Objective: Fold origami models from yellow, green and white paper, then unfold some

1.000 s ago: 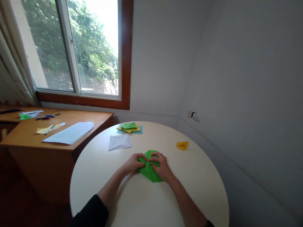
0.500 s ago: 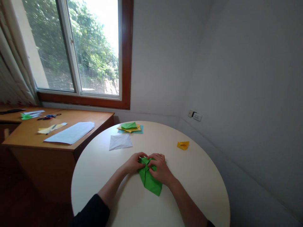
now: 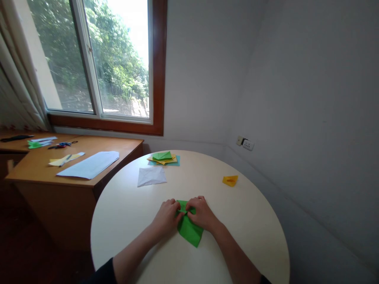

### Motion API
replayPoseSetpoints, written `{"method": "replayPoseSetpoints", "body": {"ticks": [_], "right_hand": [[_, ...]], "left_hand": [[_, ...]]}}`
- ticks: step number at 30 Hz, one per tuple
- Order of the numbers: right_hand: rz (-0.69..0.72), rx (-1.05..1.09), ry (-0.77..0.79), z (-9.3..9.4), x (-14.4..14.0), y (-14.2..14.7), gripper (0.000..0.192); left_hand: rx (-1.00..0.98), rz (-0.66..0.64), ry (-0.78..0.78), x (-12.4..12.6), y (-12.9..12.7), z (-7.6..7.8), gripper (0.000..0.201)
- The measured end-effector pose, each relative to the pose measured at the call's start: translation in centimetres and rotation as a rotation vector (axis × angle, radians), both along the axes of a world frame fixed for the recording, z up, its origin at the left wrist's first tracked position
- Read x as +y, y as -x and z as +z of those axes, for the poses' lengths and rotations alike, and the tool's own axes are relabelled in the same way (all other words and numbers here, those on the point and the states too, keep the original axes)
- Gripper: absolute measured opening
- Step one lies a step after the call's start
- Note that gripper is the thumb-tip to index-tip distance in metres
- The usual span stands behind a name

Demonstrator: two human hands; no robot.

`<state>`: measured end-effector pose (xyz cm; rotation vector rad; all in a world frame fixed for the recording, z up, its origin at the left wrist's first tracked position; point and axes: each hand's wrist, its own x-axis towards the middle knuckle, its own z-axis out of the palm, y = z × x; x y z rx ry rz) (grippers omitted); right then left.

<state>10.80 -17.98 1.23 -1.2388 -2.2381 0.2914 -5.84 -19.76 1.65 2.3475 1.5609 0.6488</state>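
A folded sheet of green paper [image 3: 191, 232] lies on the round white table [image 3: 142, 252], with one pointed corner toward me. My left hand [image 3: 168, 215] pinches its left edge, fingers curled and thumb against the folds. From the right, my right hand [image 3: 201, 212] grips the upper part, thumb and forefinger close to the left hand's fingertips. Between the two hands the paper's folds meet near its middle. The hands cover both side edges, so the folds there are partly hidden.
Beyond my hands are a creased white sheet [image 3: 152, 176] and a stack of coloured folded papers [image 3: 162, 157]. A small orange folded paper [image 3: 230, 180] sits at the right. On the left, a wooden desk [image 3: 127, 146] holds white sheets [image 3: 90, 165] and scissors [image 3: 62, 145].
My left hand has shifted slightly toward me, its fingers now on the paper's left edge. The folds at the middle are drawn closer between both hands.
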Motion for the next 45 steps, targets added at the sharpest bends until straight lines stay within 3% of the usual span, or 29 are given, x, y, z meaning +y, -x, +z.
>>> {"method": "replayPoseSetpoints", "body": {"ticks": [8,16,29,45], "right_hand": [[0.042,-0.005,0.024,0.4,-0.6,0.1,0.019],[0.13,0.242,0.25,0.0,-0.4,-0.5,0.019],[0.127,0.153,0.194,-1.0,0.2,-0.4,0.01],[0.06,0.176,0.267,-1.3,0.4,0.0,0.004]], "left_hand": [[0.098,-0.033,0.047,-0.3,-0.3,0.2,0.016],[0.014,-0.099,0.033,-1.1,-0.2,-0.6,0.02],[-0.17,-0.026,0.001,-0.2,-0.3,-2.2,0.012],[-0.19,-0.027,0.012,0.4,-0.3,-2.3,0.01]]}}
